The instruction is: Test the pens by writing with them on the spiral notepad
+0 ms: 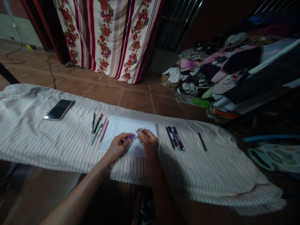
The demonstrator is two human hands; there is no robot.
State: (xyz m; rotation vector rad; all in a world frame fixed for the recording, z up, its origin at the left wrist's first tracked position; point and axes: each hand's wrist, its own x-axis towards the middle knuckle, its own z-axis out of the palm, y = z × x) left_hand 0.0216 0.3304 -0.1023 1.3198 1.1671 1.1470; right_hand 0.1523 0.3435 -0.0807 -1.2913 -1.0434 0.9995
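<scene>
Over an open spiral notebook (125, 125), my left hand (118, 145) is closed round a purple pen (131, 136) that points to the right. My right hand (150, 140) pinches a thin white pen-like piece (142, 129) with a dark tip, close to the pen's end. Whether the two pieces touch, I cannot tell. Left of the notebook lie several pens (96, 128), among them a pink pen (104, 130). To its right is a group of dark pens (174, 139), and farther right a single black pen (202, 142).
A striped cloth (211, 175) covers the table. On its left part lies a phone (59, 109). A floral curtain (112, 37) hangs beyond the tiled floor (133, 97). Heaped clothes (203, 68) fill the right side, with a blue-edged item (260, 159) beside the table.
</scene>
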